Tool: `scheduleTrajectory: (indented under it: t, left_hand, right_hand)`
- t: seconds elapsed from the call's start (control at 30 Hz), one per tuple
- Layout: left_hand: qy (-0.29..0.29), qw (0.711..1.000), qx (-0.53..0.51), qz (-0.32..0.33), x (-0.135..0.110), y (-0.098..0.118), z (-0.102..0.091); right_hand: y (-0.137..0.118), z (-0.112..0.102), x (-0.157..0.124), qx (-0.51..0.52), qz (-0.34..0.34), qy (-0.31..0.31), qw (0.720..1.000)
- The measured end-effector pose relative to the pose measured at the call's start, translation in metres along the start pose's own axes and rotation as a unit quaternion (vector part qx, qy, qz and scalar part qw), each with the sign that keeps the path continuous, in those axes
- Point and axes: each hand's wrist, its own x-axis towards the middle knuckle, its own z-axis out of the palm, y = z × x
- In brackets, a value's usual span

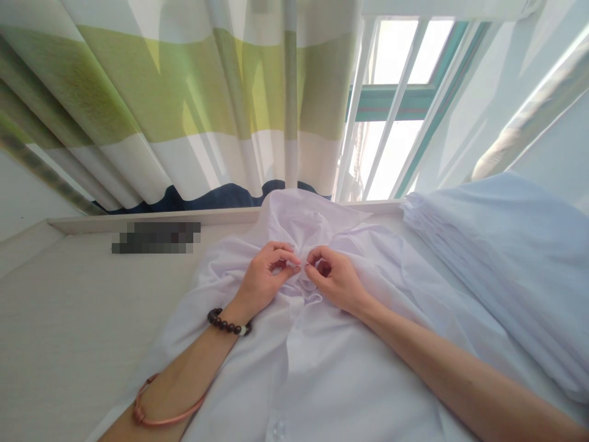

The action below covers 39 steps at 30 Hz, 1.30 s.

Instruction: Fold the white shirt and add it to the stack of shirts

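Observation:
A white shirt (pixel 340 368) lies spread out in front of me, its collar (pixel 294 205) at the far end and its front placket running towards me. Close to the collar, my left hand (pixel 265 276) pinches the cloth between thumb and fingers. Just beside it, my right hand (pixel 338 279) is closed in a similar pinch on the shirt front. The fingertips of both hands are nearly touching, and the cloth bunches into folds around them. Whether a button sits between the fingers is too small to tell. Lower on the placket, a button (pixel 278 430) shows.
A stack of folded white cloth (pixel 501 258) lies on the right. At the back left of the pale tabletop (pixel 83 331) is a dark, pixelated object (pixel 156 238). Behind the raised back edge hang green and white curtains (pixel 239 92), beside a barred window (pixel 396 104).

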Motion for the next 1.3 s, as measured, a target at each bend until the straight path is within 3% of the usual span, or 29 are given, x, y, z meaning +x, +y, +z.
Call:
scheduleTrajectory:
  t: [0.27,0.53,0.77,1.3]
  left_hand:
    - [-0.010,0.990,-0.026,-0.141,-0.002,-0.002,0.000]
    - [-0.017,0.992,-0.002,-0.129,0.000,-0.002,-0.001]
    - [-0.049,0.985,-0.015,-0.165,-0.001,0.004,-0.003]
    - [-0.080,0.990,-0.002,-0.118,0.000,-0.006,-0.004]
  right_hand:
    - [-0.001,-0.001,-0.001,-0.003,-0.016,-0.008,1.000]
    - [-0.003,-0.001,-0.003,-0.038,-0.032,-0.015,0.999]
    - [-0.003,-0.001,0.000,-0.042,-0.023,-0.010,0.999]
    - [-0.002,-0.002,0.000,-0.011,0.003,-0.035,0.999]
